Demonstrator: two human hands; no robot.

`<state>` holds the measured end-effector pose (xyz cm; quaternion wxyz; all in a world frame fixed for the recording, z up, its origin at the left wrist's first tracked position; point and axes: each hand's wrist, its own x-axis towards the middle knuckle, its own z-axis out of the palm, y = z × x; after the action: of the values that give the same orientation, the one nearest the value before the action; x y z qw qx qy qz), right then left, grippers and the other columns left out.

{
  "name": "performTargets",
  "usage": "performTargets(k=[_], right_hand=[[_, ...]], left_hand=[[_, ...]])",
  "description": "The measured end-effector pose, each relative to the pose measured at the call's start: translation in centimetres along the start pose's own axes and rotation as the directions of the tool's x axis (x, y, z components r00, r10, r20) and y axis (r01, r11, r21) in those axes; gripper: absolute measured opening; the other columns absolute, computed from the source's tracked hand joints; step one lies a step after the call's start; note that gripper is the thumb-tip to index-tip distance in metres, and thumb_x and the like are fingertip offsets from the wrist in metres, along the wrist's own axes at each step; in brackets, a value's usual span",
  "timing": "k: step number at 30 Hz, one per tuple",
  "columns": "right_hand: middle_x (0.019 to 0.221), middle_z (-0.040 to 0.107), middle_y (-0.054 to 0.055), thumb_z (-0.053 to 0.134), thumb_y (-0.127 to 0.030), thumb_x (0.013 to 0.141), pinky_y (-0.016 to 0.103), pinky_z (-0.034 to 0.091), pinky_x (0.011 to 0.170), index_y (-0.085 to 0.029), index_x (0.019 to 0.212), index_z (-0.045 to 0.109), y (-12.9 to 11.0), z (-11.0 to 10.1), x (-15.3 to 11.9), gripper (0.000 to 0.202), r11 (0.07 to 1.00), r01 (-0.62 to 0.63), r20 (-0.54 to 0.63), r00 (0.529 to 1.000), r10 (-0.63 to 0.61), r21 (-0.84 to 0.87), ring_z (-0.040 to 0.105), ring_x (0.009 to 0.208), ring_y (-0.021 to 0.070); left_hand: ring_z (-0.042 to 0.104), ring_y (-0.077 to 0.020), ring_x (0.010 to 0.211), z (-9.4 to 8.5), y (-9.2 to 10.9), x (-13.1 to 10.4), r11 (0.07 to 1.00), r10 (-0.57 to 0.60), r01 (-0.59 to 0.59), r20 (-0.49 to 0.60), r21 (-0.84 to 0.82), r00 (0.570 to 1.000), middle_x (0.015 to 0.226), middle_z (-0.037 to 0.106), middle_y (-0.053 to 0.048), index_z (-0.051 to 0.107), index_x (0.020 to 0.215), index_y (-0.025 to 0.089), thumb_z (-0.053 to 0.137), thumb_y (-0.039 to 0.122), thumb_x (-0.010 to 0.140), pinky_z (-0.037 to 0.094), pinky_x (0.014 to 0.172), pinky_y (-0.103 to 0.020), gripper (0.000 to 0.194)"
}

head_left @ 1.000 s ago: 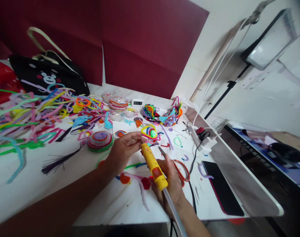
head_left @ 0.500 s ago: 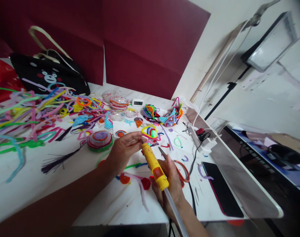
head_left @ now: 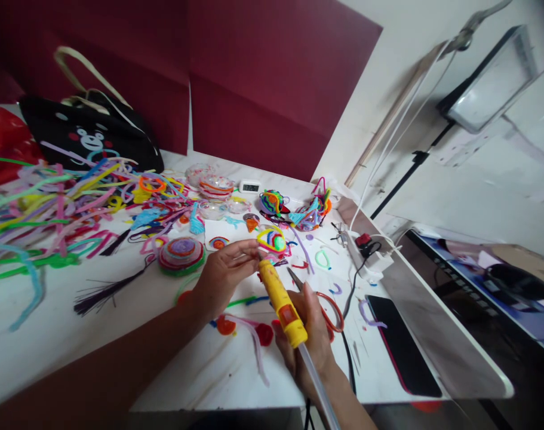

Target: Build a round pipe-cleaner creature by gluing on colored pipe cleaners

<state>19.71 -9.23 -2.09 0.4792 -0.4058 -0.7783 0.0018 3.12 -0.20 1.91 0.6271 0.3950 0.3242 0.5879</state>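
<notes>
My right hand (head_left: 314, 334) is wrapped round a yellow glue gun (head_left: 280, 298) with a clear glue stick out of its back end. Orange-handled scissors (head_left: 332, 312) are at the same hand, the blades pointing up and left. My left hand (head_left: 222, 275) is closed in a pinch near the gun's nozzle, holding the edge of a colourful pipe-cleaner piece (head_left: 272, 240) with yellow, pink, blue and green loops. Below it lie red, orange and pink bits, including a red round piece (head_left: 264, 334).
A heap of pipe cleaners (head_left: 74, 197) covers the left, before a black bag (head_left: 92, 134). A round striped piece (head_left: 181, 255), a small clock (head_left: 249, 187) and finished ornaments (head_left: 310, 215) stand behind. On the right are a power strip (head_left: 374, 266) and a phone (head_left: 403, 343).
Almost nothing differs. The glue gun and the pinched piece have shifted very slightly to the right.
</notes>
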Motion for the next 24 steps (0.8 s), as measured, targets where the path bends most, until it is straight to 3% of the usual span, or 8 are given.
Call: performTargets(k=[24], right_hand=[[0.105, 0.061, 0.014, 0.052, -0.020, 0.092, 0.043, 0.057, 0.070, -0.021, 0.154, 0.008, 0.13, 0.10, -0.36, 0.077, 0.999, -0.001, -0.038, 0.999, -0.001, -0.037, 0.061, 0.085, 0.0239]], left_hand=[[0.068, -0.0198, 0.086, -0.15, -0.25, 0.00, 0.999, 0.039, -0.039, 0.027, 0.021, 0.999, 0.085, 0.073, -0.003, 0.074, 0.090, 0.019, 0.086, 0.024, 0.057, 0.053, 0.082, -0.032, 0.036]])
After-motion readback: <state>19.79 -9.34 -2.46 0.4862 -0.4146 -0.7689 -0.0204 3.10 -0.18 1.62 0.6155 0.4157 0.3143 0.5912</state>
